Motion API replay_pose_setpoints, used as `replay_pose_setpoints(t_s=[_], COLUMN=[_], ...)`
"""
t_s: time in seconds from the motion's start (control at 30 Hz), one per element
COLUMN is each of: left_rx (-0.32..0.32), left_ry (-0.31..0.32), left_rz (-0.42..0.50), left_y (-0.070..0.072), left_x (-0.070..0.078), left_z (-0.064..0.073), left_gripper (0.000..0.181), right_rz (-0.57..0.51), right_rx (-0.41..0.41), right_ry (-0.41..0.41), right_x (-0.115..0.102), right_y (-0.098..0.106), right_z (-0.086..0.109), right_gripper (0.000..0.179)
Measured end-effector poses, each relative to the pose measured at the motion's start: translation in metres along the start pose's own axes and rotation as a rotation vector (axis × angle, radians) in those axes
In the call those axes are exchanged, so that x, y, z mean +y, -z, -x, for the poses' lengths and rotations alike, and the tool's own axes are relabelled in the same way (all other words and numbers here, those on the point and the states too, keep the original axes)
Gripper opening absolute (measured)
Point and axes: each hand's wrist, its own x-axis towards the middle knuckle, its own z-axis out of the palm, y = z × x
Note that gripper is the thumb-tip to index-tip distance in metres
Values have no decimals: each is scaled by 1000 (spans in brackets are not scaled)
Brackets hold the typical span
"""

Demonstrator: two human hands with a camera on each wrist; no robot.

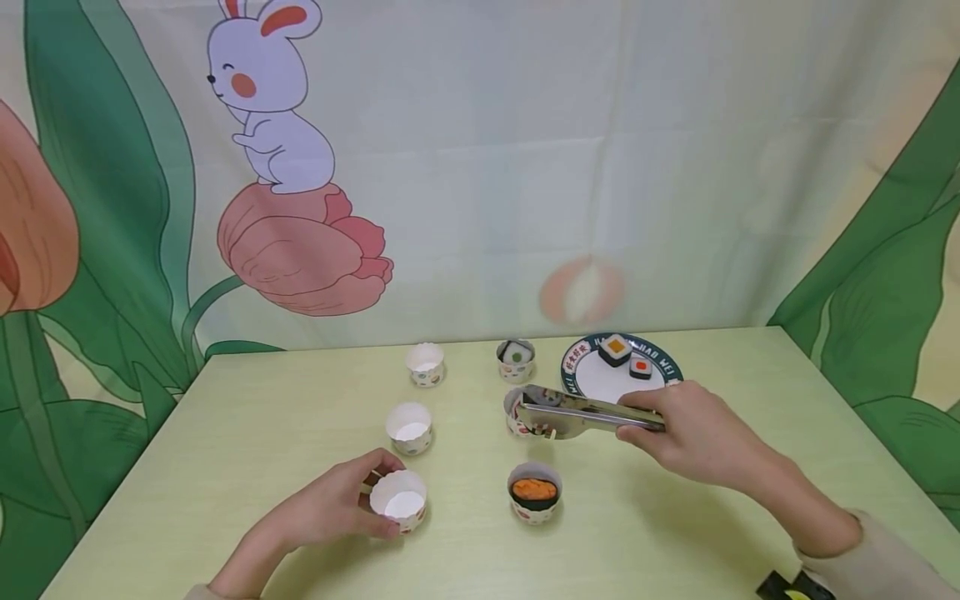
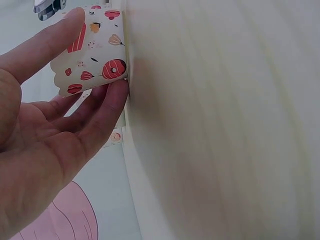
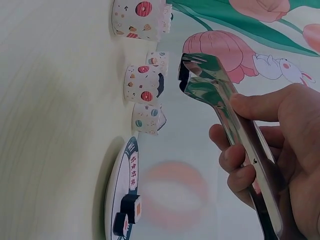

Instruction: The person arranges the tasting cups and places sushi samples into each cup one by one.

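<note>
the right hand (image 1: pixel 697 433) grips metal tongs (image 1: pixel 600 411); their tips seem to pinch a dark piece (image 3: pixel 183 77), near the middle right cup (image 1: pixel 513 423). the left hand (image 1: pixel 337 502) holds the nearest left cup (image 1: pixel 401 500) by its sides. i judge the step is carrying this piece to a cup; next calls for steady lowering inside a rim. bare table (image 1: pixel 467 467) lies between both cup columns; the plate (image 1: pixel 572 379) sits near the right hand.
</note>
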Motion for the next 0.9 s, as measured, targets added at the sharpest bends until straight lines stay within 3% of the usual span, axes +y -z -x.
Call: replay_pose_setpoints(t_s=[0.2, 0.7, 0.9], left_rx=[-6, -4, -2], left_ry=[21, 3, -6], left_rz=[3, 15, 11], left_y=[0, -1, -1], left_x=[0, 3, 2], left_z=[-1, -2, -3], left_gripper=[57, 56, 56], right_rz=[-1, -52, -67], right_rx=[22, -44, -52], right_ry=[44, 35, 76], right_x=[-2, -16, -24], right_y=[-2, -11, -15], right_z=[0, -6, -10], right_gripper=[22, 22, 21])
